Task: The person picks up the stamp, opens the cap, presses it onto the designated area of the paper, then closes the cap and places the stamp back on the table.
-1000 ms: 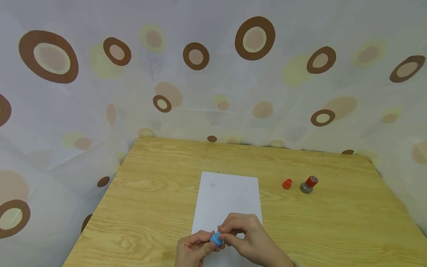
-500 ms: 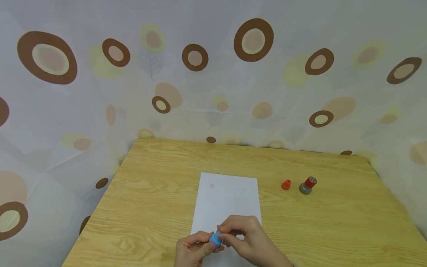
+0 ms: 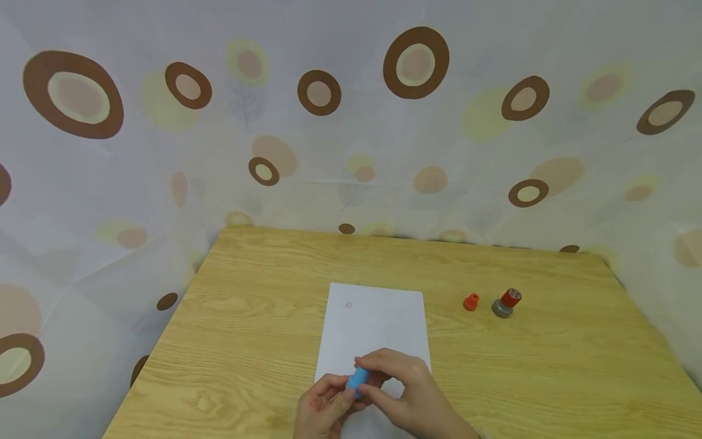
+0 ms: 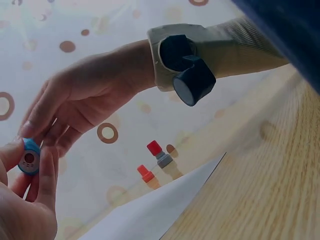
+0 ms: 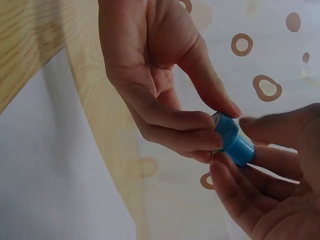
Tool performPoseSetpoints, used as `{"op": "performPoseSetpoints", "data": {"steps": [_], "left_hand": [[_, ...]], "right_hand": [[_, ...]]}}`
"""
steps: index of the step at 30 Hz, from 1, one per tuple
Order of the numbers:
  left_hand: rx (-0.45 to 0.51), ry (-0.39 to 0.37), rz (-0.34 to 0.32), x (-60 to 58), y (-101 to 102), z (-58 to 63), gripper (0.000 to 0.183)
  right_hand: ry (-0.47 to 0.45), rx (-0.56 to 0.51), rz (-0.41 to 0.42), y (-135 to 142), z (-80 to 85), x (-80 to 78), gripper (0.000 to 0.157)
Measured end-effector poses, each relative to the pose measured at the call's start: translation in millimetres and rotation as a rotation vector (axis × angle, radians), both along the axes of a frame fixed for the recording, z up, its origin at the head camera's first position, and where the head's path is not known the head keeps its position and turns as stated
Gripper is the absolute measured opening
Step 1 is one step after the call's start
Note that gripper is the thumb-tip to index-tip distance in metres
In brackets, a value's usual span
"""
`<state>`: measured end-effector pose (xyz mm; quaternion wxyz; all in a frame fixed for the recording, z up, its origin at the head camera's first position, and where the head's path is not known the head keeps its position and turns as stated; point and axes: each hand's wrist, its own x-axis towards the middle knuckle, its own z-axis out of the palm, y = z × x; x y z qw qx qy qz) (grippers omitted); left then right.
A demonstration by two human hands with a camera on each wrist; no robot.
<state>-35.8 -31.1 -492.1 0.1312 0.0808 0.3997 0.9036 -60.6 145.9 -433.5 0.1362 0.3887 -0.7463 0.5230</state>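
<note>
Both hands meet on a small blue stamp (image 3: 358,379) over the near half of a white sheet of paper (image 3: 378,323). In the left wrist view the stamp's round end (image 4: 29,161), bearing a dark paw-like print, faces the camera. My left hand (image 3: 325,405) pinches the stamp's wider end between thumb and fingers. Its narrower part (image 5: 241,150) lies in the grip of my right hand (image 3: 408,390), best seen in the right wrist view. Fingers cover much of the stamp. A small pinkish mark (image 3: 348,305) shows near the paper's far left corner.
Right of the paper stand a small red cap-like piece (image 3: 470,302) and a red stamp on a grey base (image 3: 507,303). The wooden table (image 3: 258,317) ends at a patterned curtain (image 3: 329,146). A dark device (image 4: 192,82) is strapped to the right wrist.
More of the blue stamp shows, standing longer and tilted to the upper right. The right index finger and thumb have spread further along it. My left hand has shifted slightly right.
</note>
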Motion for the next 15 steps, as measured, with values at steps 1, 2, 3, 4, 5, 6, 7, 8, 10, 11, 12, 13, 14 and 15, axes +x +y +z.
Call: {"op": "performPoseSetpoints", "data": {"steps": [1,2,3,4,5,6,7,8,10,11,12,13,14,15], "left_hand": [[-0.001,-0.011,0.002,0.1,0,0.5,0.017],[0.001,-0.014,0.005,-0.1,0,0.6,0.016],[0.004,-0.014,0.008,-0.1,0,0.8,0.016],[0.008,-0.011,0.009,-0.2,0,1.0,0.016],[0.01,-0.008,0.007,-0.2,0,1.0,0.016],[0.015,-0.005,0.001,0.0,0,1.2,0.017],[0.019,-0.003,-0.007,0.0,0,1.4,0.017],[0.017,0.0,-0.016,0.2,0,1.5,0.017],[0.006,-0.012,-0.039,0.5,0,1.9,0.018],[-0.002,-0.021,-0.049,0.6,0,2.1,0.017],[-0.011,-0.033,-0.056,0.7,0,2.3,0.017],[-0.018,-0.044,-0.059,0.8,0,2.4,0.017],[-0.027,-0.05,-0.059,0.8,0,2.4,0.017],[-0.033,-0.058,-0.058,0.8,0,2.4,0.017]], "right_hand": [[0.048,0.022,0.009,0,-0.4,0.0,0.049],[0.092,0.044,0.013,-1,-0.9,0.3,0.053],[0.119,0.065,0.01,-2,-1.5,0.9,0.056],[0.147,0.086,-0.002,-2,-2.5,1.4,0.058],[0.17,0.102,-0.018,-4,-3.9,1.9,0.057],[0.192,0.114,-0.037,-5,-5.5,2.4,0.055],[0.211,0.124,-0.057,-6,-7.1,2.7,0.051],[0.224,0.128,-0.077,-7,-8.5,3.0,0.046],[0.259,0.119,-0.107,-9,-11.4,2.5,0.038],[0.276,0.107,-0.117,-10,-12.9,2.1,0.035],[0.294,0.092,-0.123,-11,-14.1,1.6,0.032],[0.313,0.076,-0.126,-11,-15.3,0.8,0.03],[0.329,0.056,-0.124,-12,-16.3,0.0,0.029],[0.341,0.039,-0.121,-13,-17.2,-0.7,0.028]]}}
